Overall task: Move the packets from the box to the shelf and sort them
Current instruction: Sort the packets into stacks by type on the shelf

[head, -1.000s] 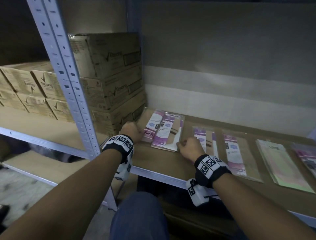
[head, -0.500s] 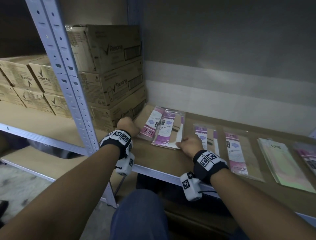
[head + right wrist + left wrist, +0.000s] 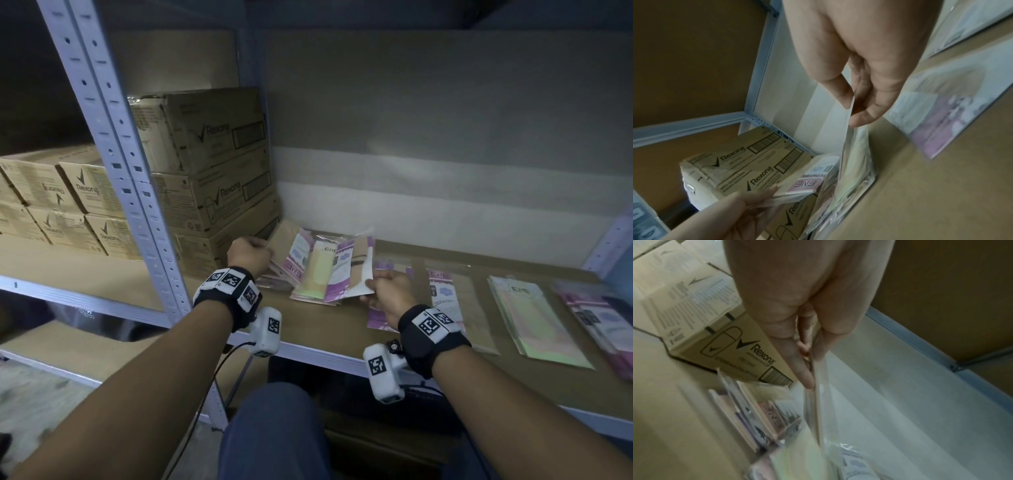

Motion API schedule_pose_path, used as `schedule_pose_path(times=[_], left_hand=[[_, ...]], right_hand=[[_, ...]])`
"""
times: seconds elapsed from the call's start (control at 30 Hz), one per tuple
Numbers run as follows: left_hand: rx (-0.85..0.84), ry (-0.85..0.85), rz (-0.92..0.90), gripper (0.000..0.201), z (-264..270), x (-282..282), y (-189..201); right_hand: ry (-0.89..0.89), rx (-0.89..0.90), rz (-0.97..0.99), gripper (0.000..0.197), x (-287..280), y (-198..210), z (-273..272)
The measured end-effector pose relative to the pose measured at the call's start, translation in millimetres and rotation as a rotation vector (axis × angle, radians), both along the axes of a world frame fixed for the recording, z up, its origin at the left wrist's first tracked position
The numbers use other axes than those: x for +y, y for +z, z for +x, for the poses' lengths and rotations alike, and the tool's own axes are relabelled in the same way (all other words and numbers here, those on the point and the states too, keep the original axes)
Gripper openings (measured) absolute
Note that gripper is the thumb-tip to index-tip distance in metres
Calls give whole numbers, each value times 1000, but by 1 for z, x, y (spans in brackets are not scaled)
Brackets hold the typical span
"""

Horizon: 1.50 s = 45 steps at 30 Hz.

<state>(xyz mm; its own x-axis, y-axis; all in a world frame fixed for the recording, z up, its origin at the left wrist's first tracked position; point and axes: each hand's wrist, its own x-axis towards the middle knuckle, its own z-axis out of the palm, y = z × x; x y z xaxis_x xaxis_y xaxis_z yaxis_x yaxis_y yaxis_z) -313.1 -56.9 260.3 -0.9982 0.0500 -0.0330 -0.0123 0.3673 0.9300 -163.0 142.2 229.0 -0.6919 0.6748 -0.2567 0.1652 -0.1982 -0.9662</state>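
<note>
A loose pile of flat clear packets lies at the left of the cardboard-lined shelf (image 3: 308,330). My left hand (image 3: 265,255) grips a pink and beige packet (image 3: 294,255) by its left side; in the left wrist view its fingers (image 3: 805,369) pinch a clear packet edge (image 3: 818,402). My right hand (image 3: 368,287) pinches the near corner of a purple and beige packet (image 3: 352,270) and tilts it up, thumb and finger (image 3: 865,116) on its edge. A yellow-green packet (image 3: 317,270) shows between the two.
Stacked Rexona cartons (image 3: 212,164) stand just left of the pile. To the right, single packets lie in a row: purple (image 3: 378,320), pink and beige (image 3: 448,301), pale green (image 3: 534,315), pink-purple (image 3: 596,308). A metal shelf post (image 3: 113,144) stands at the left.
The two hands have spread the pile apart. The left drew the pink packet leftward, the right raised the purple one, and a yellow-green packet has come into sight between them.
</note>
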Motion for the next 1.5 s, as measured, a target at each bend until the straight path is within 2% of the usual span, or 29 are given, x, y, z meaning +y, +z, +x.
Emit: schedule_pose_path(times=[0.2,0.4,0.6,0.73,0.83,0.97,1.37,1.5], left_hand=[[-62,3,189,16,26,18,-11],[-183,-68,490,16,70,56,-17],[-294,-176,612,21,108,100,-26],[-319,-211,662,24,132,124,-32],[-359,-238,700,24,144,136,-37],[-354,-259,662,22,153,145,-44],[-331,-280,729,20,153,137,-40],[-282,-228,667,20,134,123,-36]], right_hand=[[-58,51,-17,27,25,7,35],[-134,109,-30,28,53,15,77],[-185,93,-19,21,84,13,124],[-248,88,3,25,102,10,153],[-272,80,1,18,113,10,171],[-290,69,7,20,124,8,184],[-282,79,-5,18,118,3,180],[-264,78,7,20,110,4,171]])
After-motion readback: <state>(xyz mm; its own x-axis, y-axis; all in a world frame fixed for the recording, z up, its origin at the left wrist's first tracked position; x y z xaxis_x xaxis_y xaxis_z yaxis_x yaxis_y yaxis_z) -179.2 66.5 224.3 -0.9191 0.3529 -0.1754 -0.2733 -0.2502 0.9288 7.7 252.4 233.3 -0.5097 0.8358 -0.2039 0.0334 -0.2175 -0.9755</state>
